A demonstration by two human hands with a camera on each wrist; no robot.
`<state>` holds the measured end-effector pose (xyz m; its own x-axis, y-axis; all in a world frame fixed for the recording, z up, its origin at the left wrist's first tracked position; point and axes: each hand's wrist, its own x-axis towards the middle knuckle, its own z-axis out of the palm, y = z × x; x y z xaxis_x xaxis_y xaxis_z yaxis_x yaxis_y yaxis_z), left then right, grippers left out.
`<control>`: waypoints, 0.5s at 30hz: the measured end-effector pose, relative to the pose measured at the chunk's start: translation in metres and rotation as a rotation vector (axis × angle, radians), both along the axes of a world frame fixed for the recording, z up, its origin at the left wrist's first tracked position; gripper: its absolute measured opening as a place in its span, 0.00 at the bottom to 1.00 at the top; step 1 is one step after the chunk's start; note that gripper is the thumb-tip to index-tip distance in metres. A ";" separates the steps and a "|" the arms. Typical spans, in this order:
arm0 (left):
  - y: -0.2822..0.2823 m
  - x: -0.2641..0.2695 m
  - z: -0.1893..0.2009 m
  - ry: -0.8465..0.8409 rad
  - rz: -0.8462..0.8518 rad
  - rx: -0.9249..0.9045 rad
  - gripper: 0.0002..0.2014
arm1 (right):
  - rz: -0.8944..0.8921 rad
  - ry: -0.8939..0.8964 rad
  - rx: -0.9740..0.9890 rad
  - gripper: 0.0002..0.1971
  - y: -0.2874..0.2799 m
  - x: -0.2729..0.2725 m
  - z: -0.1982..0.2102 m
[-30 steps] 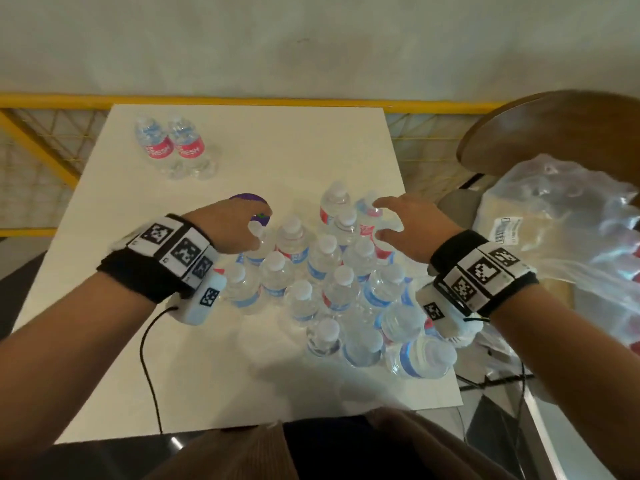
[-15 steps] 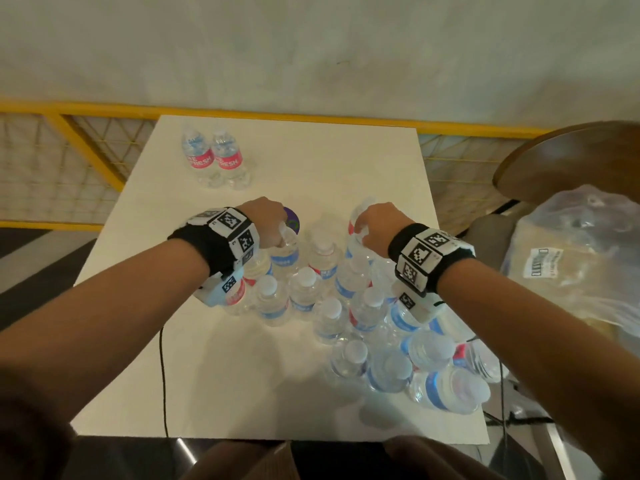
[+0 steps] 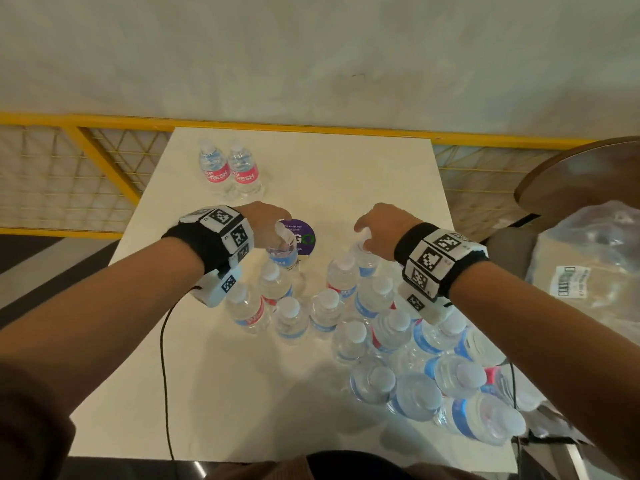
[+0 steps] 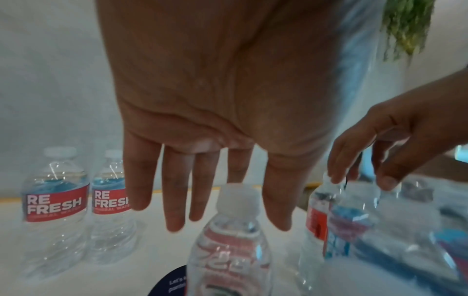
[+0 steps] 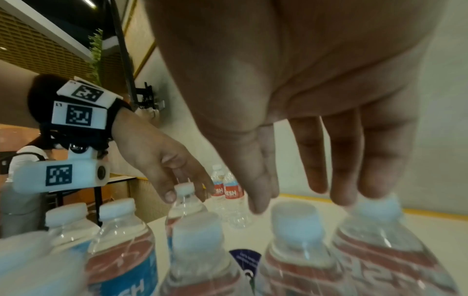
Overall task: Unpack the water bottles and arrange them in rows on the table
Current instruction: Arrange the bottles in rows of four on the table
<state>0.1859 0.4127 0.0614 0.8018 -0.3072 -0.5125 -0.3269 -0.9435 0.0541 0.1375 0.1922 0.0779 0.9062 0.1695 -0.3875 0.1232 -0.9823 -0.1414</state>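
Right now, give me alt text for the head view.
Both hands reach over a cluster of water bottles on a white table: left hand and right hand each at a cap. Two bottles stand apart at the far edge.

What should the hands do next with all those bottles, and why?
Probably close the left hand on the cap of the bottle under its fingers and carry it beside the two bottles already standing at the table's far end. That row has only begun; most bottles are bunched near.
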 end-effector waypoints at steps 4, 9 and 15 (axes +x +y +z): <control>0.029 -0.012 0.010 0.036 0.152 -0.253 0.32 | 0.086 -0.053 0.086 0.17 0.019 -0.005 0.019; 0.063 -0.050 0.020 0.016 0.172 -0.321 0.33 | 0.191 0.043 0.086 0.21 0.058 -0.012 0.025; 0.079 -0.079 0.002 0.271 0.075 -0.225 0.31 | 0.217 -0.004 0.051 0.23 0.097 0.016 0.023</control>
<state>0.1065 0.4918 0.0631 0.6707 -0.3823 -0.6356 -0.2028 -0.9188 0.3387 0.1533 0.2890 0.1011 0.8477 0.3803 -0.3698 0.3320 -0.9241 -0.1894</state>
